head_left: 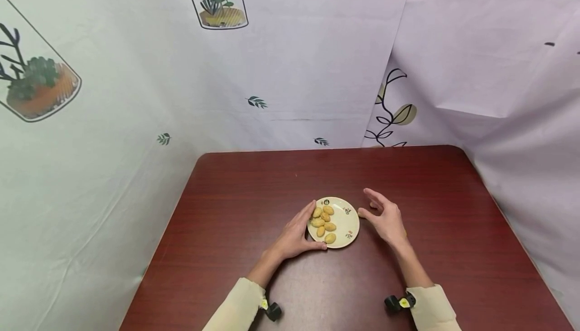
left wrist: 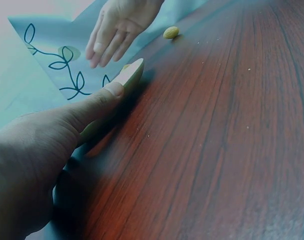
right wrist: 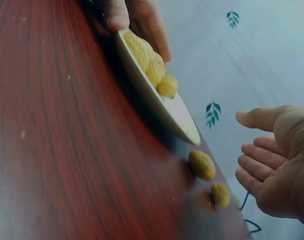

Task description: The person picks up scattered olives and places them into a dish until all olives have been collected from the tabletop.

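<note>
A round cream plate (head_left: 341,218) with small printed motifs holds several yellow, wrinkled oval pieces (head_left: 330,226), mostly on its left half; their exact kind is unclear. My left hand (head_left: 293,238) grips the plate's left side, thumb at the near rim and fingers at the far left rim. Right of the plate, my right hand (head_left: 387,220) is held apart from it with fingers extended and nothing in the palm. In the right wrist view, two similar loose pieces (right wrist: 202,165) lie on the table between plate and right hand. One loose piece (left wrist: 171,33) shows in the left wrist view.
The dark red wood-grain table (head_left: 254,185) extends around the plate, its far edge against a pale cloth backdrop (head_left: 294,69) printed with plants. Cloth also hangs along the left and right sides. Black devices (head_left: 273,312) are strapped at both wrists, near the cream sleeves.
</note>
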### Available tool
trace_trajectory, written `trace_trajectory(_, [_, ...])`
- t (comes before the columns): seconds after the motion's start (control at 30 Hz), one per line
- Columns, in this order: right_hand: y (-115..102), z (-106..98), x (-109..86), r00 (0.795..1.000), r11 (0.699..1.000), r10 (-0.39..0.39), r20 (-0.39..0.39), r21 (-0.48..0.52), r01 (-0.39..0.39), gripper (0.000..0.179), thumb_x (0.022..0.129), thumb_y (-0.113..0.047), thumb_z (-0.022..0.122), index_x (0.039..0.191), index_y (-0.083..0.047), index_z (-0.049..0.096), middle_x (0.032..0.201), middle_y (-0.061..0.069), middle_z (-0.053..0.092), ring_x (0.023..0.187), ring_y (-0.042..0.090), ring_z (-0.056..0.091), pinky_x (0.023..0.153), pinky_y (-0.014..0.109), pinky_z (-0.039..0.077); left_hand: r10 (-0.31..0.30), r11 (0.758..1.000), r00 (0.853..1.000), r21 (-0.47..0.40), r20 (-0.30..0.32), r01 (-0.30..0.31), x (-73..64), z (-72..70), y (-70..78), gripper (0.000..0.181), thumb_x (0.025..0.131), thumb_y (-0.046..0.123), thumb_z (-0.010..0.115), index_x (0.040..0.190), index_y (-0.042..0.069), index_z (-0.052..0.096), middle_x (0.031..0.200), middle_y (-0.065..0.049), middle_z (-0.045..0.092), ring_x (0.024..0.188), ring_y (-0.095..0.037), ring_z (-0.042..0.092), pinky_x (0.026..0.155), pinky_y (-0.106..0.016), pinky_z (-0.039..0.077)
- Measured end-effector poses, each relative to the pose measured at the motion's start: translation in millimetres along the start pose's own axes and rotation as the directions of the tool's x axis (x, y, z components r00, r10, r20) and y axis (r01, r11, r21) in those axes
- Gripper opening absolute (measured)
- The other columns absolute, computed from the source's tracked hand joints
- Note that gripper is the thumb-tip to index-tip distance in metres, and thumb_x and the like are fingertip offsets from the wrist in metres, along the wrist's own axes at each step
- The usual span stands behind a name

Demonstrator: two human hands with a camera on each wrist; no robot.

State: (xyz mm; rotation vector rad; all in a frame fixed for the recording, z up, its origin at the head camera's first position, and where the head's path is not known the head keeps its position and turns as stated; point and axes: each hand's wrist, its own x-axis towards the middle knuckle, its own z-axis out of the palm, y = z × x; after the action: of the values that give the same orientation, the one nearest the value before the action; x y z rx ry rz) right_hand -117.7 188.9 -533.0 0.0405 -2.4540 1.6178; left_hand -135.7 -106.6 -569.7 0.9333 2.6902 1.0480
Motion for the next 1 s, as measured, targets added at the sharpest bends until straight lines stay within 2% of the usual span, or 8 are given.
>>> trace_trajectory(0.17, [7, -16, -7.2, 0.999, 0.995, 0.041, -0.02, -0.087, -0.043, 0.065, 0.091, -0.005, 0.084, 0.15, -0.002, 0.058, 0.139, 0.023, 0.067, 0.135, 0.04, 0.06, 0.113, 0.039, 0.042, 0.0, 1.0, 1.0, -0.002, 0.002, 0.0, 0.3, -0.4, 0.4, 0.127, 0.08, 0.051, 0.093, 0.171, 0.006, 0.015, 0.176, -0.011, 0.021, 0.161, -0.024, 0.022, 0.124, -0.054, 0.03])
trace_trajectory(0.4, [15, -36, -22.2, 0.997, 0.979, 0.082, -0.013, -0.186, -0.083, 0.067, 0.093, -0.006, 0.081, 0.154, 0.0, 0.054, 0.15, 0.024, 0.056, 0.142, 0.043, 0.049, 0.114, 0.059, 0.039, 0.011, 1.0, 1.0, 0.004, -0.004, -0.011, 0.2, -0.2, 0.0, 0.126, 0.08, 0.05, 0.093, 0.17, 0.004, 0.017, 0.176, -0.013, 0.022, 0.16, -0.027, 0.024, 0.123, -0.056, 0.031])
trace_trajectory(0.47, [17, -40, -26.8, 0.994, 0.972, 0.108, -0.01, -0.209, -0.108, 0.067, 0.094, -0.006, 0.081, 0.154, -0.001, 0.053, 0.15, 0.024, 0.056, 0.13, 0.039, 0.061, 0.104, 0.051, 0.049, 0.013, 1.0, 1.0, 0.01, -0.005, -0.013, 0.1, 0.0, -0.2, 0.126, 0.08, 0.05, 0.093, 0.17, 0.004, 0.017, 0.176, -0.014, 0.022, 0.16, -0.027, 0.024, 0.123, -0.055, 0.031])
trace_trajectory(0.53, [18, -44, -31.3, 0.991, 0.963, 0.132, -0.009, -0.236, -0.131, 0.067, 0.095, -0.006, 0.08, 0.155, -0.002, 0.053, 0.149, 0.023, 0.056, 0.12, 0.035, 0.064, 0.095, 0.045, 0.049, 0.015, 1.0, 1.0, 0.014, -0.004, -0.015, 0.1, 0.1, -0.4, 0.126, 0.08, 0.05, 0.093, 0.17, 0.003, 0.017, 0.175, -0.014, 0.022, 0.16, -0.027, 0.024, 0.123, -0.055, 0.031])
trace_trajectory(0.6, [19, -47, -35.7, 0.989, 0.959, 0.145, -0.006, -0.245, -0.142, 0.066, 0.095, -0.006, 0.08, 0.155, -0.002, 0.053, 0.148, 0.024, 0.056, 0.12, 0.037, 0.063, 0.095, 0.045, 0.048, 0.016, 1.0, 1.0, 0.015, -0.003, -0.015, 0.0, 0.1, -0.5, 0.127, 0.08, 0.05, 0.093, 0.17, 0.003, 0.016, 0.176, -0.014, 0.022, 0.16, -0.026, 0.024, 0.124, -0.054, 0.031])
trace_trajectory(0.67, [21, -50, -39.9, 0.989, 0.959, 0.146, -0.002, -0.246, -0.142, 0.064, 0.095, -0.005, 0.079, 0.154, -0.001, 0.054, 0.148, 0.024, 0.056, 0.136, 0.042, 0.054, 0.106, 0.052, 0.044, 0.014, 1.0, 1.0, 0.014, -0.003, -0.014, 0.2, 0.3, -1.0, 0.126, 0.081, 0.05, 0.093, 0.17, 0.004, 0.016, 0.176, -0.013, 0.022, 0.16, -0.026, 0.023, 0.124, -0.053, 0.03])
trace_trajectory(0.77, [23, -52, -45.4, 0.992, 0.965, 0.129, -0.001, -0.231, -0.126, 0.06, 0.094, -0.003, 0.08, 0.149, 0.002, 0.058, 0.146, 0.025, 0.057, 0.145, 0.049, 0.044, 0.114, 0.064, 0.035, 0.011, 1.0, 1.0, 0.009, -0.003, -0.01, 0.4, 0.6, -1.4, 0.127, 0.08, 0.051, 0.093, 0.17, 0.005, 0.016, 0.176, -0.013, 0.021, 0.161, -0.025, 0.022, 0.125, -0.053, 0.03])
trace_trajectory(1.0, [31, -55, -54.7, 0.996, 0.955, 0.09, -0.004, -0.282, -0.087, 0.054, 0.09, 0.002, 0.081, 0.142, 0.001, 0.065, 0.14, 0.027, 0.063, 0.138, 0.049, 0.052, 0.109, 0.063, 0.039, 0.009, 1.0, 1.0, 0.011, -0.001, -0.009, 0.4, 1.0, -1.9, 0.127, 0.08, 0.05, 0.093, 0.17, 0.005, 0.016, 0.176, -0.013, 0.021, 0.161, -0.024, 0.022, 0.125, -0.052, 0.03])
